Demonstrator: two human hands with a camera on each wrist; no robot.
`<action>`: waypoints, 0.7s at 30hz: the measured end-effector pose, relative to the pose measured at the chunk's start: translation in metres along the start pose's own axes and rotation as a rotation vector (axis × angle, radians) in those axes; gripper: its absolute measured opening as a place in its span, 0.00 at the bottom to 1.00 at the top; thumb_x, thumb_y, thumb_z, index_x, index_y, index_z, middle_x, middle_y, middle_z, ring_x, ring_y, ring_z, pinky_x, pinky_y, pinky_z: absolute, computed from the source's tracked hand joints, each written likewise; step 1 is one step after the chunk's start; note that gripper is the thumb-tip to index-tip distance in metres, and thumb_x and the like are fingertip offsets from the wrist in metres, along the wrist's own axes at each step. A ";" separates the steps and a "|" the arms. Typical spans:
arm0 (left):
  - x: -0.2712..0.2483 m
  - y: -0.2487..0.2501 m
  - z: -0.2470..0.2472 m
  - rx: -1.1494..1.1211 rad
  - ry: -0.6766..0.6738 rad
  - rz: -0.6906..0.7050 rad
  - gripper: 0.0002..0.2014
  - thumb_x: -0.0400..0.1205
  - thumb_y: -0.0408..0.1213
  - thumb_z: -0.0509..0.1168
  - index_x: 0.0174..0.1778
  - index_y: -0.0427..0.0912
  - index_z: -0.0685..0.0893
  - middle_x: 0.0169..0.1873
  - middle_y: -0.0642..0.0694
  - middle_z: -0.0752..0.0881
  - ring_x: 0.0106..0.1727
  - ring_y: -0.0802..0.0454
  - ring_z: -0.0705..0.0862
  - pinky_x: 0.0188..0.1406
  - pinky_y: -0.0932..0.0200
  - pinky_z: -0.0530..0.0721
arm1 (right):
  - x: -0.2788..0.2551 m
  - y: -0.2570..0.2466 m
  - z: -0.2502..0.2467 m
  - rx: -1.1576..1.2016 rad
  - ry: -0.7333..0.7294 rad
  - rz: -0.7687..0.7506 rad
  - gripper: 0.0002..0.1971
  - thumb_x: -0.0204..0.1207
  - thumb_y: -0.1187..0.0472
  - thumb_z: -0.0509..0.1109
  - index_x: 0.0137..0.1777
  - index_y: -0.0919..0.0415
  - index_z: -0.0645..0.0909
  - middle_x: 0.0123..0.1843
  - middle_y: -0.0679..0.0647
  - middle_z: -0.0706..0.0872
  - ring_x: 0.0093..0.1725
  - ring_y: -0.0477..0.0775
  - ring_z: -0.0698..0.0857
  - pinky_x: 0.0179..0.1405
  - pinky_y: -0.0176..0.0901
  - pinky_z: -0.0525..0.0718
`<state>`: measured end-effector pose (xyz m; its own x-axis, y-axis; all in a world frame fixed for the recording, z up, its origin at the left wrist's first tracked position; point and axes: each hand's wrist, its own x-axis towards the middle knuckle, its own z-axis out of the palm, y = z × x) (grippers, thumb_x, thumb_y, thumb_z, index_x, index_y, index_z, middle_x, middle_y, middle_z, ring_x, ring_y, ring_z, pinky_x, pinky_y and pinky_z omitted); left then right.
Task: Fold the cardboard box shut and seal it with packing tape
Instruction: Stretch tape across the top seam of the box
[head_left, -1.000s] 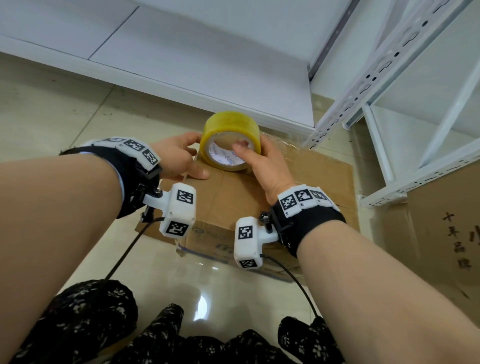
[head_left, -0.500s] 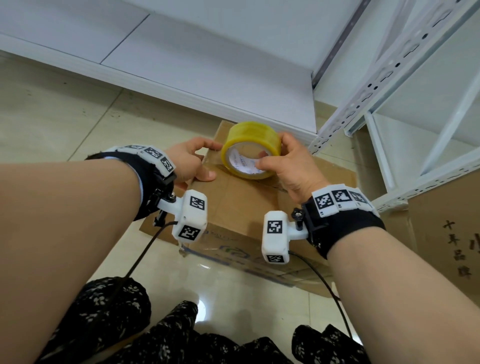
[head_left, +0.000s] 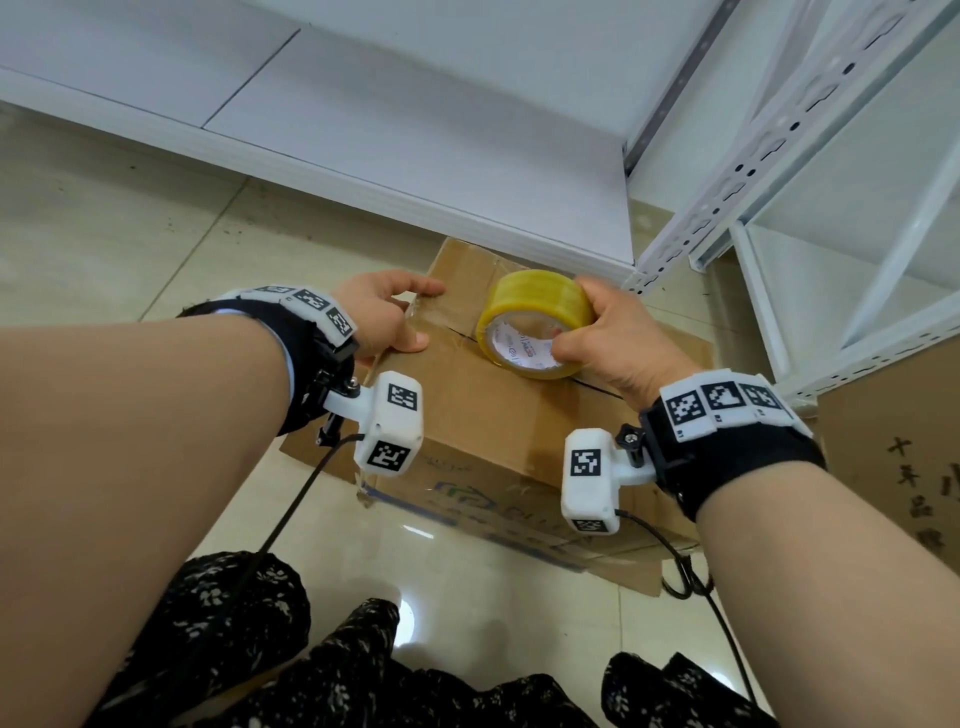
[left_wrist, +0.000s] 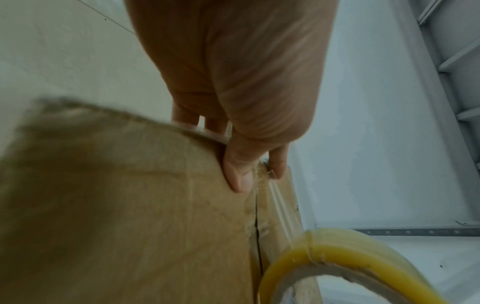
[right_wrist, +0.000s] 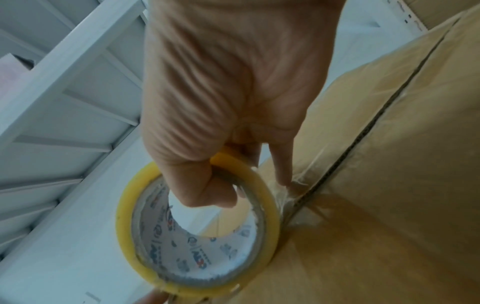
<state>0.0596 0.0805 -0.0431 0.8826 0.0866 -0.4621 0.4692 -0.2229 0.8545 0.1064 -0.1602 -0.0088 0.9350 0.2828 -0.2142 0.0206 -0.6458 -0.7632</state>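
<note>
A brown cardboard box (head_left: 498, 415) sits on the floor with its top flaps folded down; their seam (head_left: 597, 387) runs across the top. My left hand (head_left: 379, 312) clasps the box's left end, thumb (left_wrist: 237, 179) on top beside the seam and fingers down the side. My right hand (head_left: 618, 338) grips a yellow roll of packing tape (head_left: 540, 301), thumb inside its core (right_wrist: 207, 197). The roll stands on edge on the seam. A clear strip of tape (left_wrist: 278, 197) stretches from under my left fingers along the seam to the roll (left_wrist: 337, 246).
White metal shelving (head_left: 779, 130) rises just right of the box, with a white wall panel (head_left: 363, 130) behind. A second cardboard box (head_left: 909, 441) with printed characters stands at the right edge. Glossy tile floor (head_left: 104, 234) lies to the left. My knees (head_left: 234, 623) are close in front.
My right hand has carried the roll to the right along the seam, away from my left hand, and more tape lies between them. My left hand stays at the box's left end.
</note>
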 end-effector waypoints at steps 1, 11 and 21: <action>0.001 0.001 -0.001 -0.005 0.037 0.017 0.31 0.76 0.22 0.70 0.65 0.63 0.82 0.63 0.47 0.82 0.55 0.43 0.86 0.48 0.48 0.88 | 0.000 -0.002 0.003 -0.002 0.004 -0.002 0.19 0.60 0.71 0.75 0.50 0.54 0.84 0.44 0.57 0.89 0.45 0.59 0.89 0.52 0.62 0.89; 0.011 0.007 0.000 0.866 0.123 0.250 0.31 0.86 0.33 0.60 0.84 0.52 0.58 0.84 0.54 0.53 0.85 0.49 0.50 0.81 0.50 0.54 | 0.000 -0.009 0.019 -0.059 0.042 -0.030 0.22 0.65 0.66 0.76 0.59 0.54 0.80 0.52 0.56 0.89 0.51 0.57 0.89 0.54 0.62 0.89; 0.008 -0.012 0.010 1.137 0.020 0.232 0.45 0.80 0.66 0.53 0.85 0.49 0.38 0.84 0.52 0.33 0.84 0.45 0.36 0.81 0.34 0.43 | -0.001 -0.013 0.009 -0.135 -0.002 -0.106 0.27 0.68 0.63 0.82 0.61 0.49 0.72 0.51 0.49 0.84 0.48 0.48 0.86 0.44 0.43 0.84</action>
<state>0.0607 0.0739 -0.0595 0.9489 -0.0577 -0.3103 0.0083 -0.9783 0.2071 0.1018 -0.1460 -0.0041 0.9244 0.3557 -0.1379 0.1667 -0.7017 -0.6927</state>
